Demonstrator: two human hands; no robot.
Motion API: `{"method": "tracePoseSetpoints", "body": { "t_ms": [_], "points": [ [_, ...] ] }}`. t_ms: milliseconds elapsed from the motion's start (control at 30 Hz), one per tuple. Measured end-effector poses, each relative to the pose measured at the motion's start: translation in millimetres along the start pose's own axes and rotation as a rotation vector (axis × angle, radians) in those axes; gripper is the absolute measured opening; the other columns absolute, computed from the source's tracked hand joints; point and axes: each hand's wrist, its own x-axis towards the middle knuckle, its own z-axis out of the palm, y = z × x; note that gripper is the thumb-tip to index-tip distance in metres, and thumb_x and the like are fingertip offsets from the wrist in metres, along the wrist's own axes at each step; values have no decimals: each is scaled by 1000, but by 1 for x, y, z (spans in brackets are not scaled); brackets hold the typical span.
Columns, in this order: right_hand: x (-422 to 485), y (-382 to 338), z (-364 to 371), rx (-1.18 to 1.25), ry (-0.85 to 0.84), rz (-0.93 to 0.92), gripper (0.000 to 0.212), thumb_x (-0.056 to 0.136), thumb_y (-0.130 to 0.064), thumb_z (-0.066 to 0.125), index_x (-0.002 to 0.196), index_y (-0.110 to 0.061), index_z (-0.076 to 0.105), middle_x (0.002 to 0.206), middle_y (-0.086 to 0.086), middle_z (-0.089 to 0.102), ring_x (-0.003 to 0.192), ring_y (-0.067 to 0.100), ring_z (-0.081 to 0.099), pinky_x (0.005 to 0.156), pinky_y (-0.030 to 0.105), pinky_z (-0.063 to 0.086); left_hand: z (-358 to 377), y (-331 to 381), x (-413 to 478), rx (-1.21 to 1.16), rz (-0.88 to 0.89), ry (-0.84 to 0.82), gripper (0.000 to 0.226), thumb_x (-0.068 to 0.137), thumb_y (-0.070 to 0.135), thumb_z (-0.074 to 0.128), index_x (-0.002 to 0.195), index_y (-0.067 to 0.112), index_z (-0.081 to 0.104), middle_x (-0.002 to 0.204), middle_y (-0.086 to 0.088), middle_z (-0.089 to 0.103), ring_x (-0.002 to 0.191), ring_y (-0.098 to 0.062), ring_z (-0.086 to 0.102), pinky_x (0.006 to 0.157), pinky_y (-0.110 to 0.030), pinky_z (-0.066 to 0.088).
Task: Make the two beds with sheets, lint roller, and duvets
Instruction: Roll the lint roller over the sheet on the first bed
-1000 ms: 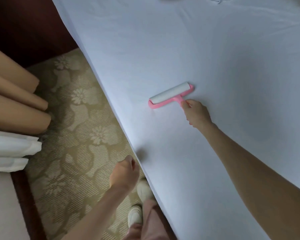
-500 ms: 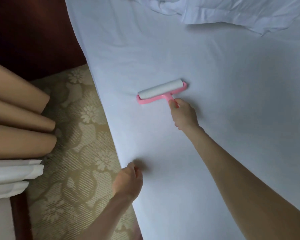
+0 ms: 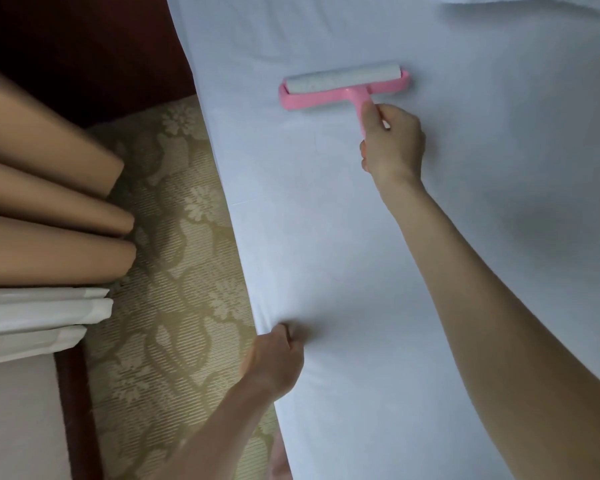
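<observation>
Your right hand (image 3: 392,143) closes around the pink plastic handle of the lint roller (image 3: 343,85), arm stretched across the bed; the roller lies flat against the white sheet (image 3: 430,271), in the upper middle of the mattress and well in from the edge; its T-shaped frame is glossy pink, its long cylinder wrapped in pale, matte paper that looks faintly speckled (whether with lint you cannot tell from this view). The sheet is smooth and taut, a soft blue-white cotton look with only faint creases near the roller and a slight dimple where your left hand (image 3: 278,362) meets the bed's near edge; that hand is loosely curled, fingertips pressed into the fabric at the edge, though whether it pinches the cloth or merely leans on it cannot be told. A rumpled fold of white bedding (image 3: 534,1) shows at the top right corner. Beside the bed runs a carpet (image 3: 174,271), olive and cream, ribbed in texture with a woven flower pattern; tan curtains (image 3: 49,209) hang in rounded folds at left, with a white sheer curtain (image 3: 39,317) below them and dark red-brown wood (image 3: 73,410) along the floor.
</observation>
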Motion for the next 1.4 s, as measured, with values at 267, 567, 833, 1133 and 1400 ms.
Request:
{"method": "tracePoseSetpoints", "body": {
  "t_ms": [267, 567, 833, 1133, 1400],
  "points": [
    [-80, 41, -6, -308, -144, -57, 32, 96, -34, 45, 67, -20, 42, 61, -3, 40, 68, 23, 42, 60, 33, 33, 4, -4, -5, -41, 28, 11, 14, 92, 24, 36, 80, 22, 42, 86, -5, 57, 79, -25, 55, 62, -31, 45],
    [-311, 118, -164, -343, -46, 293, 41, 60, -73, 46, 85, -50, 70, 52, -18, 57, 43, 8, 50, 49, 16, 44, -3, -16, -21, -137, 52, -34, 11, 87, 17, 44, 79, 22, 50, 89, -7, 68, 82, -24, 63, 76, -36, 53],
    [-201, 55, -95, -312, -238, 211, 48, 87, -70, 37, 62, -32, 50, 52, -3, 45, 57, 26, 49, 60, 36, 47, -7, -24, -25, -69, -5, -17, 38, 98, 41, 33, 101, 13, 60, 96, -6, 68, 89, -21, 63, 79, -32, 51],
    [-42, -13, 15, -141, -324, 290, 34, 92, -39, 45, 64, -19, 45, 57, -2, 46, 46, 22, 47, 49, 27, 39, -15, -34, -23, -17, -112, -6, 17, 93, 19, 40, 100, 13, 54, 88, -4, 59, 82, -21, 57, 63, -28, 42],
    [-236, 74, -112, -253, -274, 336, 23, 93, -51, 40, 76, -41, 52, 54, -10, 48, 56, 17, 46, 58, 34, 43, -8, -22, -35, 11, -35, 90, 39, 100, 41, 33, 99, 10, 58, 96, -10, 64, 88, -27, 58, 70, -31, 39]
  ]
}}
